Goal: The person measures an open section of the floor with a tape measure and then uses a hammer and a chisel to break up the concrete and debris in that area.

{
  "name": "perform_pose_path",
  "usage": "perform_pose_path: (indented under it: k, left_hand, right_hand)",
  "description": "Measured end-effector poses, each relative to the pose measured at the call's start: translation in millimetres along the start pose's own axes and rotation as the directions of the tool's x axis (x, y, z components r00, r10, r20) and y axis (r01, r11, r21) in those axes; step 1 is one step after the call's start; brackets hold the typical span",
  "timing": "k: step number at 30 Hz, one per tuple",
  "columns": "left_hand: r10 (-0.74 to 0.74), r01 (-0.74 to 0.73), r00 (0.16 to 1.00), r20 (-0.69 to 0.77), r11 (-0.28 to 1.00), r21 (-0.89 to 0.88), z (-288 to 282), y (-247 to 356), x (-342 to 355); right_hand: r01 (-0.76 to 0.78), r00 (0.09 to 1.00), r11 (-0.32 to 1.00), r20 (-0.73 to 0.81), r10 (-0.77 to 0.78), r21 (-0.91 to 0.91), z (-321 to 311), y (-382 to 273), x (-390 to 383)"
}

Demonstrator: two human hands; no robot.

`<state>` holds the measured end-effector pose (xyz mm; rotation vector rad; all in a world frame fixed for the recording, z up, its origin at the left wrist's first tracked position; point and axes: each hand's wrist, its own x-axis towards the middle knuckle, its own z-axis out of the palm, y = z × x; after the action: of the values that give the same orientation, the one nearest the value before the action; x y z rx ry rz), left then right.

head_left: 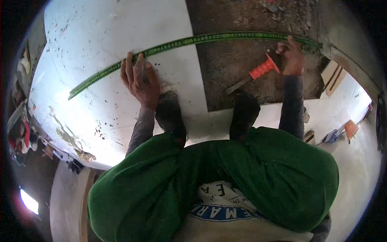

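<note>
A long green measuring tape (189, 41), with dark marks along it, stretches from the white slab at left across bare dirt to the wall edge at right. My left hand (142, 82) lies over it on the slab, fingers stretched out and fingertips touching the tape. Near the tape's right end, my right hand (292, 58) has its index finger on the tape and its other fingers curled; the grip is partly hidden. Just left of that hand, a chisel (264, 69) with an orange-red ribbed handle and flat metal blade rests on the dirt.
The white slab (117, 32) carries scattered crumbs and borders the dark dirt strip (217, 74). Rubble (276, 10) lies at the far end. My feet stand at the near edge. A tool with an orange part (350, 129) is at right, and mixed clutter (24, 133) is at far left.
</note>
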<state>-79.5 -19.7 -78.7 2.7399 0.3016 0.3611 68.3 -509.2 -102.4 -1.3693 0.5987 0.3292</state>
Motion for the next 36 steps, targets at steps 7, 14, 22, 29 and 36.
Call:
perform_pose_path:
  k: [7,14,22,29,36]
  left_hand:
    - [0.149,-0.15,0.989,0.023,0.983,0.104,-10.3,0.5,-9.6]
    - [0.239,-0.251,0.968,0.081,0.949,0.191,2.2,-4.9,-8.0]
    - [0.276,-0.297,0.951,0.142,0.941,0.163,-0.8,-23.6,-15.3]
    - [0.309,-0.351,0.926,0.215,0.915,0.199,-11.9,-10.9,-9.6]
    - [0.021,-0.07,0.963,0.269,0.983,0.171,-17.5,20.0,-8.5]
  right_hand:
    - [0.136,0.991,0.983,0.035,-0.133,-0.126,16.4,7.9,8.4]
    - [-0.03,0.999,0.974,-0.027,0.037,0.227,25.5,-29.9,-14.8]
    - [0.083,0.995,0.974,0.029,-0.091,0.209,22.6,-20.9,-19.5]
    - [0.041,0.999,0.98,0.027,-0.047,0.193,21.4,-29.8,-21.7]
    - [0.165,0.986,0.981,0.011,-0.167,0.099,19.2,-11.0,-10.0]
